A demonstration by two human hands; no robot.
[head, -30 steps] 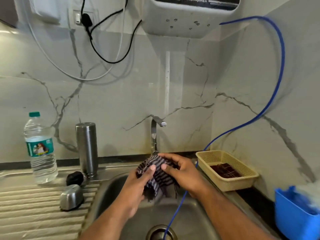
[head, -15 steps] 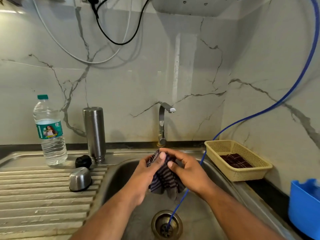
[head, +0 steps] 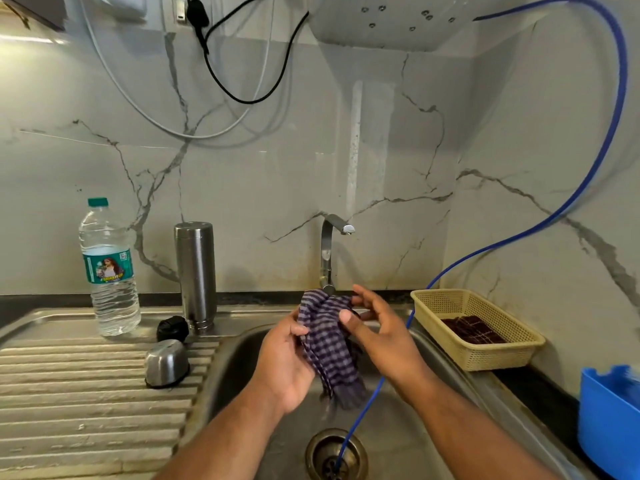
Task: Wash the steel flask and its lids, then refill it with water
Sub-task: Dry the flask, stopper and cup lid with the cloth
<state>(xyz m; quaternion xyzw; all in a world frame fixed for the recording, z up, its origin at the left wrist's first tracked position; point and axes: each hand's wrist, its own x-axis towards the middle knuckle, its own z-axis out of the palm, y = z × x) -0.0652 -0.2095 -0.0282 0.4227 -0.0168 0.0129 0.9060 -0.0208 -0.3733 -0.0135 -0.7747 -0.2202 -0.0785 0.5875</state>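
The steel flask (head: 195, 275) stands upside down at the back of the drainboard, left of the tap (head: 329, 251). Its black inner lid (head: 172, 328) lies beside its base, and the steel cup lid (head: 166, 363) rests on the ribbed drainboard in front. Over the sink (head: 433, 441) my left hand (head: 285, 362) grips a striped purple cloth (head: 329, 348) from the left. My right hand (head: 375, 336) holds the cloth's upper edge with thumb and fingers from the right. The cloth hangs down between both hands, just below the tap's base.
A plastic water bottle (head: 109, 268) stands left of the flask. A blue hose (head: 588, 188) runs from the wall unit down into the sink drain (head: 334, 455). A beige basket (head: 474, 327) with a dark scrub pad sits right of the sink, a blue tub (head: 607, 417) further right.
The cloth has opened out and hangs longer between my hands. My right hand's fingers have loosened and spread along its top edge. The flask and lids have not moved.
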